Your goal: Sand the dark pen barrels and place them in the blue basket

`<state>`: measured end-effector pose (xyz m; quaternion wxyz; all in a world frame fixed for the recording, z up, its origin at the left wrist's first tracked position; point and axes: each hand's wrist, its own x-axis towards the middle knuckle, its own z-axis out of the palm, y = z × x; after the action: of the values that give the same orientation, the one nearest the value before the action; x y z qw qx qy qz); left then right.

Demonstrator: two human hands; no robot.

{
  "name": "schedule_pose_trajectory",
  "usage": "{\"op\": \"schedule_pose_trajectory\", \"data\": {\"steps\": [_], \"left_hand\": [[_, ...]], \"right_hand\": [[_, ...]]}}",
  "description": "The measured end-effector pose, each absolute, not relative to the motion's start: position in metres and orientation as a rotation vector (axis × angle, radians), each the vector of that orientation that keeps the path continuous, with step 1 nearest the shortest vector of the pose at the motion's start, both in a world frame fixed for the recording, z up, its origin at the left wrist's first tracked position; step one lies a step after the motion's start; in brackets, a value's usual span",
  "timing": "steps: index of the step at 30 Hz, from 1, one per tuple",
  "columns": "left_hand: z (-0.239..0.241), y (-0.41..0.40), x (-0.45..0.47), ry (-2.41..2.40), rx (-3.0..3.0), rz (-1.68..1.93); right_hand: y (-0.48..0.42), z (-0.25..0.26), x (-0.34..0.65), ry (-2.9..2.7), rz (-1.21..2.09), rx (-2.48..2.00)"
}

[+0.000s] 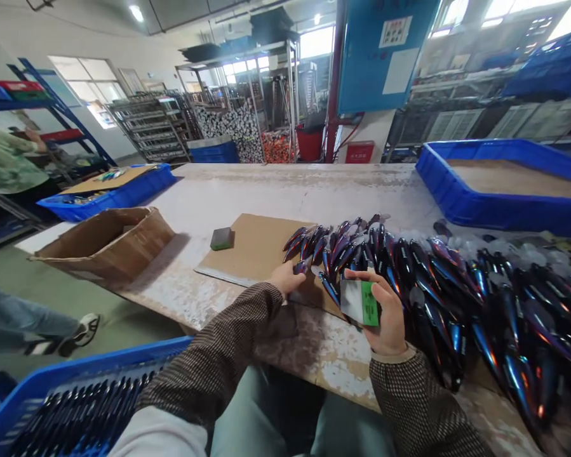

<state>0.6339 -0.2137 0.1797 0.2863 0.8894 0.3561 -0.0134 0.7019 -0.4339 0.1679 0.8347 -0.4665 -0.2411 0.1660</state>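
My right hand (387, 314) grips a sanding block (354, 301) with a grey face and a green printed side, held up over the table's near edge. My left hand (285, 279) is closed on a small dark purple fishing lure (300, 268), at the edge of a cardboard sheet (261, 247). Most of that lure is hidden by the fingers. To the right spreads a heap of glossy purple-blue lures (428, 273), many with clear plastic lips. A second grey and green block (222, 238) rests on the cardboard's left part.
An open cardboard box (108, 247) stands at the table's left, with a blue tray (156, 184) behind it. Another blue tray (509, 212) sits at the back right. Below on the left, a blue basket (108, 362) holds rows of dark pieces. A person (9, 158) stands far left.
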Motion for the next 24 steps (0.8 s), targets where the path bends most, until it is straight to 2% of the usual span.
{"op": "schedule_pose_trajectory", "data": {"steps": [6,12,16,20,24], "left_hand": [[0.198,-0.242,0.567,0.89,2.058,0.147],[0.178,-0.302,0.512,0.775,1.399,0.485],[0.184,-0.328,0.521,0.689,1.435,0.691],[0.204,-0.34,0.541,0.575,1.535,0.726],[0.202,-0.341,0.55,0.57,1.626,0.719]], "right_hand": [[-0.432,0.174,0.702,-0.41,0.649,-0.678],[-0.424,0.173,0.685,-0.394,0.82,-0.555],[-0.415,0.174,0.667,-0.423,0.854,-0.601],[-0.413,0.176,0.65,-0.392,0.846,-0.672],[-0.417,0.175,0.639,-0.349,0.839,-0.703]]}}
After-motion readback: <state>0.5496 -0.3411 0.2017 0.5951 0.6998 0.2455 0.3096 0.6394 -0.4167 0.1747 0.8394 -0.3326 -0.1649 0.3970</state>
